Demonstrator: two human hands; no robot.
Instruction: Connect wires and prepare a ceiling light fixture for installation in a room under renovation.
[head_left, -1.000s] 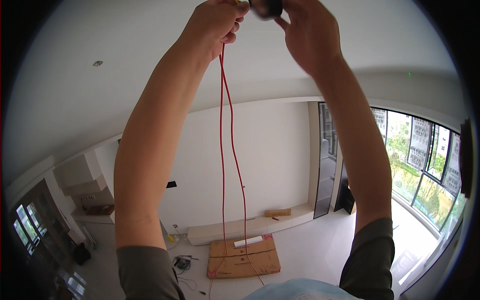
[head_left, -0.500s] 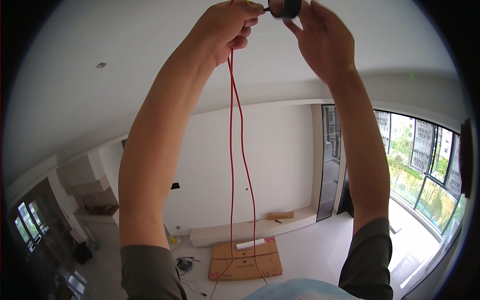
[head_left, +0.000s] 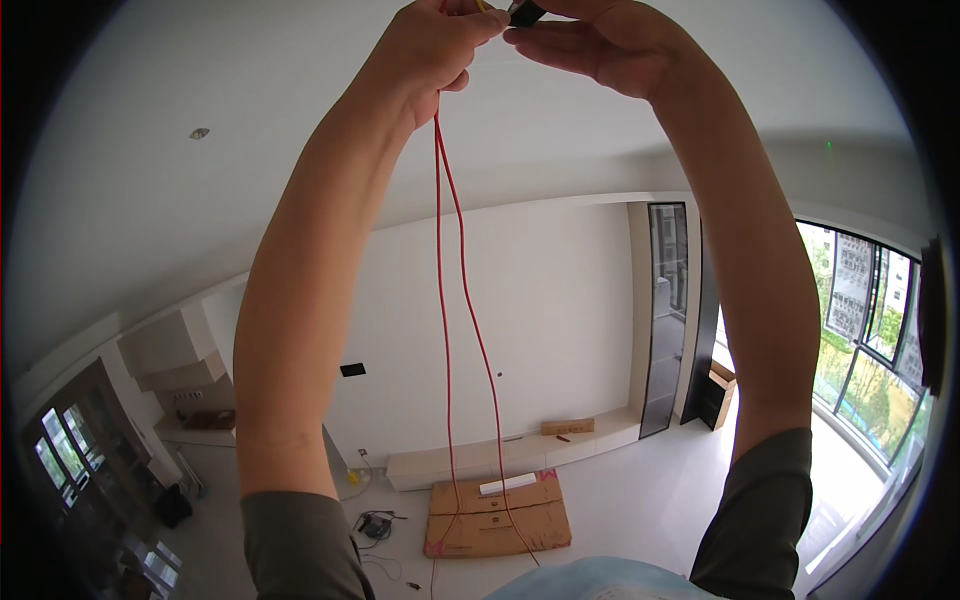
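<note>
High overhead at the top of the view, my left hand [head_left: 435, 50] is closed around red wires [head_left: 439, 200], which hang down from it, and pinches near a short yellow wire [head_left: 481, 6]. Beside its fingertips is a black object [head_left: 525, 14], partly hidden and cut off by the frame. My right hand [head_left: 610, 50] holds this object from the right, its lower fingers stretched flat beneath it and almost meeting the left fingertips. The white ceiling [head_left: 250, 190] lies behind both hands.
Far below, a cardboard slab [head_left: 470, 530] with a white strip lies on the floor by tangled dark cables [head_left: 377, 525]. A long low ledge [head_left: 430, 465] with a small carton [head_left: 566, 427] runs along the wall. A tall glass cabinet [head_left: 665, 330] and large windows [head_left: 870, 340] are on the right.
My right hand has turned, its fingers now stretched leftward under the black object, which is more hidden. Both hands shifted slightly left from half a second ago.
</note>
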